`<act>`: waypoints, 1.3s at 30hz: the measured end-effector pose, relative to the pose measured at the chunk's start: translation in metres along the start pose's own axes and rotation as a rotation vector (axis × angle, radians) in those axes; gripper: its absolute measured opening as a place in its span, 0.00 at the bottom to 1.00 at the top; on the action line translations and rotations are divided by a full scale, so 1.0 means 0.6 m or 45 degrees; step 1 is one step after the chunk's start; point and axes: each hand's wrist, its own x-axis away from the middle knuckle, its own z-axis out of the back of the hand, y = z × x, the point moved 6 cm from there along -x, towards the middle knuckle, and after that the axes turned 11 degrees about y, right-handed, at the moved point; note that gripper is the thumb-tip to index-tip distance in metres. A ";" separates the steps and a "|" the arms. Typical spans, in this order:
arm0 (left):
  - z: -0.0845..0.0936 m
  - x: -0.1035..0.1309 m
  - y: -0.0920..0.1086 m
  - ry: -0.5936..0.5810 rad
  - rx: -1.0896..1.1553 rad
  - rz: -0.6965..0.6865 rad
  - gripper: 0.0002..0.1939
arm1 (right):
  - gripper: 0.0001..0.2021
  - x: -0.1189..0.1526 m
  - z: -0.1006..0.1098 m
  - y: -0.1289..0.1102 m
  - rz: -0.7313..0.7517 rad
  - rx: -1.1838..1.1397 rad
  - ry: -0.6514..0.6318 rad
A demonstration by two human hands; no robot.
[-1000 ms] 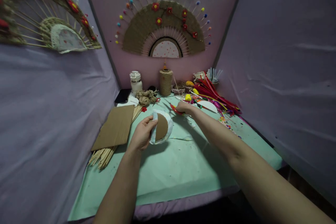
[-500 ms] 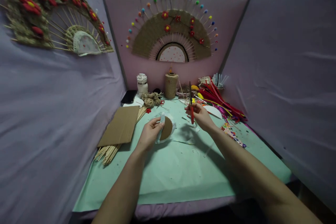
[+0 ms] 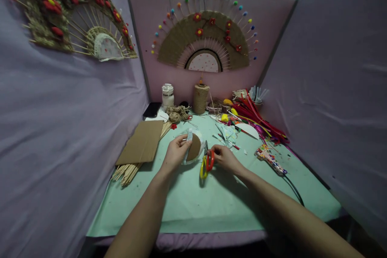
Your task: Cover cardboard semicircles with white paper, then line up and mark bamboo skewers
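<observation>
My left hand (image 3: 177, 151) pinches the left edge of a half-round brown cardboard piece (image 3: 194, 148), which has pale blue and white fabric around its rim. Just right of it, my right hand (image 3: 220, 157) grips the red handle of a pair of scissors (image 3: 208, 163). The scissors' other handle is yellow and hangs toward the table, while the dark blades point up and away, close to the fabric's right edge. Whether the blades touch the fabric I cannot tell.
Left lie a cardboard sheet (image 3: 142, 142) over thin sticks (image 3: 128, 174) and a phone (image 3: 152, 109). A jar (image 3: 167, 96) and twine spool (image 3: 200, 98) stand behind. Fabric scraps (image 3: 228, 132), red strips (image 3: 256, 115) and a glue gun (image 3: 272, 161) are right. Decorated fans (image 3: 205, 40) hang above.
My right hand has moved down and toward the cardboard piece with the scissors, whose yellow handle now shows. The view has shifted slightly, uncovering the fabric scraps and more of the glue gun.
</observation>
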 end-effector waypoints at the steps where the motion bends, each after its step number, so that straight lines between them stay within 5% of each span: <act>1: 0.000 0.000 0.000 -0.002 0.001 -0.003 0.28 | 0.15 0.003 -0.008 0.004 -0.036 -0.001 -0.015; 7: 0.003 -0.001 0.000 0.001 -0.005 -0.015 0.25 | 0.22 0.039 -0.045 0.018 -0.396 -0.163 -0.169; 12: 0.003 0.001 0.003 -0.003 0.000 -0.021 0.26 | 0.14 0.070 -0.078 0.020 -0.989 -0.944 -0.300; 16: 0.009 0.000 0.007 0.030 0.008 -0.022 0.26 | 0.11 0.089 -0.069 0.001 -0.997 -1.156 -0.279; 20: 0.014 -0.005 0.004 0.058 0.006 -0.029 0.28 | 0.14 0.118 -0.012 -0.028 -0.647 -1.053 -0.144; 23: 0.011 -0.005 0.004 0.048 0.006 -0.092 0.28 | 0.18 0.124 0.049 -0.048 -0.210 -0.640 0.109; 26: 0.000 0.003 0.009 -0.006 0.034 -0.133 0.27 | 0.22 0.115 0.083 -0.055 0.013 -0.208 0.292; 33: -0.019 0.022 0.025 -0.116 0.095 -0.159 0.24 | 0.18 0.088 0.081 -0.078 0.555 0.561 0.354; 39: -0.019 0.024 0.026 -0.124 0.096 -0.174 0.25 | 0.19 0.081 0.083 -0.074 0.605 0.741 0.374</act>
